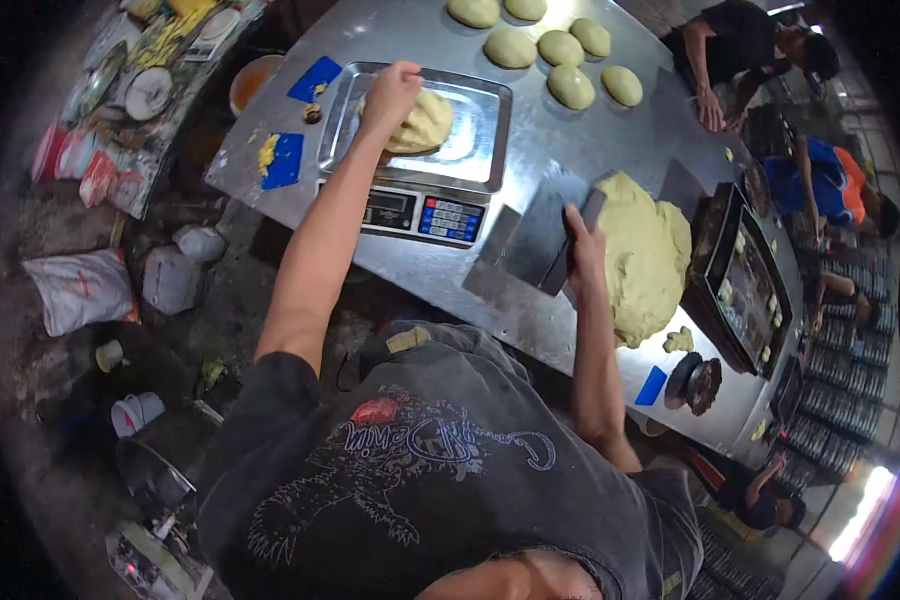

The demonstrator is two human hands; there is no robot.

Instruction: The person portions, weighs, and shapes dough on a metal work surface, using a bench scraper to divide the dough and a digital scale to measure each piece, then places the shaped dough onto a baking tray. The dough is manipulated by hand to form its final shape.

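Note:
My left hand (390, 98) is over the scale's steel tray (485, 120), its fingers curled closed at the upper left of a dough lump (425, 122). Whatever those fingers may hold is hidden. Below the tray sits the digital scale's panel (450, 218), with its keypad and display. My right hand (585, 250) grips a wide, flat metal dough scraper (540, 230) by its right edge, over the table between the scale and a large mass of yellow dough (640, 260). A small dough scrap (679, 340) lies by that mass.
Several round dough balls (570, 87) sit at the back of the metal table (420, 265). Blue plastic scrapers (283, 160) lie left of the scale. A dark baking tray (745, 285) stands at right. Other people (745, 50) are along the right side. Buckets (137, 412) stand on the floor.

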